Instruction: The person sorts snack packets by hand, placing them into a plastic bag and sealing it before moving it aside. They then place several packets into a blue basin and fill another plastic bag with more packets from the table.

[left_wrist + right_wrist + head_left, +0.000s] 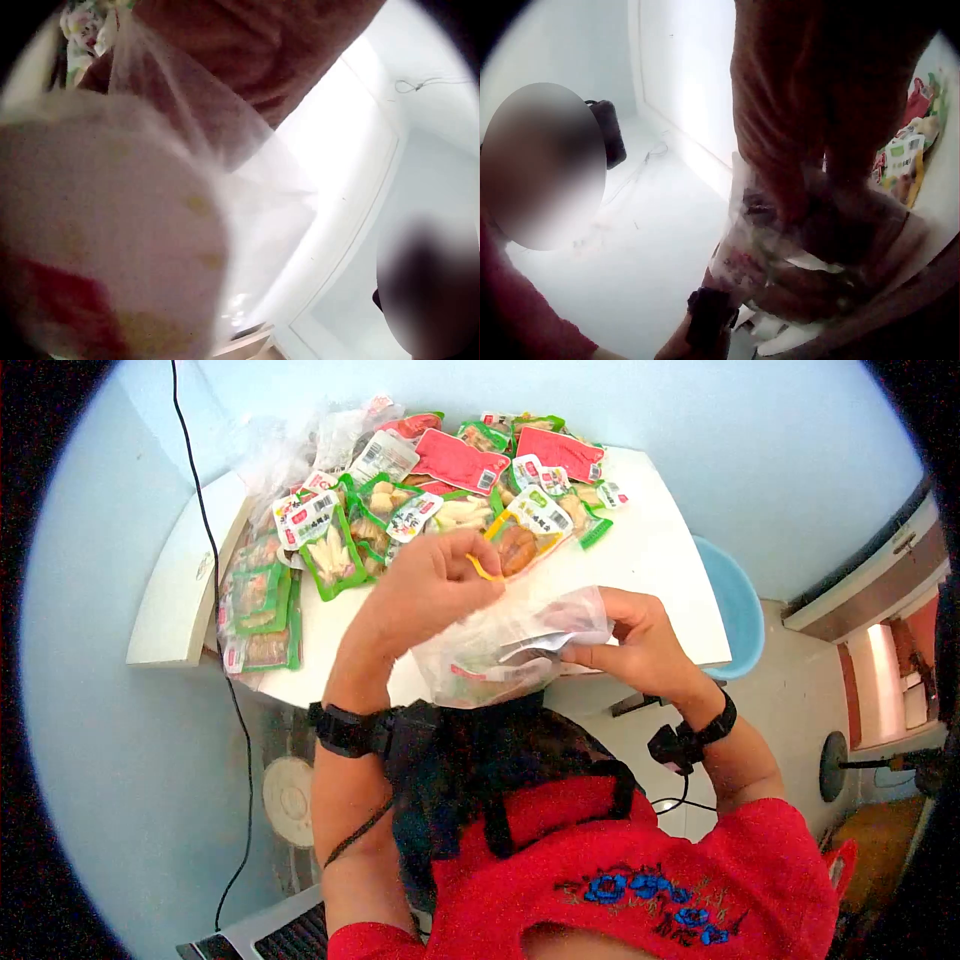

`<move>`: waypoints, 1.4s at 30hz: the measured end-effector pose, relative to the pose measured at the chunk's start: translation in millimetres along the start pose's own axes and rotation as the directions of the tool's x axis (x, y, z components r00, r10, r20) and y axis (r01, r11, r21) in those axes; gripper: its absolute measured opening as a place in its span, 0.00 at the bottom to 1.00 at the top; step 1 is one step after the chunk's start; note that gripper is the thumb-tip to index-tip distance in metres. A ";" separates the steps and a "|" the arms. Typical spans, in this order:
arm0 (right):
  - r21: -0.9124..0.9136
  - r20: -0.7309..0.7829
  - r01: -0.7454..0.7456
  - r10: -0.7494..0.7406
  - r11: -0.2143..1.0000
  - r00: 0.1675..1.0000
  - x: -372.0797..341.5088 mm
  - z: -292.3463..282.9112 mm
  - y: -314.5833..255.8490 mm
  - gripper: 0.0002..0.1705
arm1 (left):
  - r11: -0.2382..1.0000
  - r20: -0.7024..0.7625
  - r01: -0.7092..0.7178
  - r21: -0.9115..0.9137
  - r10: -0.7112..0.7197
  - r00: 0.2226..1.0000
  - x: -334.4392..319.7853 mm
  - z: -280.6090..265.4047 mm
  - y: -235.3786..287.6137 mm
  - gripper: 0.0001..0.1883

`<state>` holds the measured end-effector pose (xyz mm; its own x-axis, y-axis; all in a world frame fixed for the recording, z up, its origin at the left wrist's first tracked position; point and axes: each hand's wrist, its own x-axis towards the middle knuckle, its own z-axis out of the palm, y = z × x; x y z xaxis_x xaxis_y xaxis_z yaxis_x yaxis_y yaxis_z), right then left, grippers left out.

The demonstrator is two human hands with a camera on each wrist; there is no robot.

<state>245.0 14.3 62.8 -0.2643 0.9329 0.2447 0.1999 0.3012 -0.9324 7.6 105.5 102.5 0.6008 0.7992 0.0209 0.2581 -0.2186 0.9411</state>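
A clear plastic bag (480, 660) hangs in front of the table's near edge. Red and greenish patches show through its film. My right hand (640, 645) grips its mouth at the right, thumb beside a white flap (545, 643). My left hand (440, 585) is over the bag's upper left, thumb and curled fingers pinched together at the film. In the left wrist view the film (255, 195) is drawn tight into peaks. Just beyond the left fingers lies a yellow-edged food packet (520, 545) with brown contents. The right wrist view shows my right hand (817, 127) dark over the bag.
Many food packets (335, 555) with green or red edges are heaped on the white table (650, 560). Crumpled plastic (275, 470) lies at the back left. A blue basin (735, 610) stands on the right. A black cable (210, 540) hangs at the left.
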 end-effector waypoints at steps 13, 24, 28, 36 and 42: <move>-0.311 0.165 0.133 -0.084 0.941 0.983 21.2 -9.2 20.7 0.46 | 0.891 0.220 0.203 -0.405 -0.121 0.968 5.6 6.5 -43.0 0.07; 0.168 -0.007 -0.119 0.122 0.979 0.993 31.4 2.8 30.8 0.33 | 0.496 0.059 0.037 -0.867 0.029 0.998 -26.7 5.7 -78.5 0.26; 0.252 -0.014 -0.221 0.232 0.942 0.973 35.4 3.6 43.4 0.35 | 0.888 -0.067 -0.001 -0.459 -0.034 0.997 -35.8 20.3 -62.3 0.23; 0.494 0.022 -0.274 0.303 0.825 0.953 24.0 1.3 14.9 0.38 | 0.606 -0.189 -0.059 -0.793 -0.153 0.970 -29.6 50.3 -56.7 0.20; 0.855 0.101 -0.161 0.145 0.493 0.984 6.0 -3.4 22.7 0.47 | 0.437 -0.220 -0.129 -0.890 -0.164 0.962 -20.1 67.4 -49.5 0.21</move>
<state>251.2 27.3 44.0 -0.3264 0.9420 0.0783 -0.6657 -0.1703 -0.7265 33.8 62.5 32.7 0.3689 0.9276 -0.0598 -0.6388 0.2997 0.7086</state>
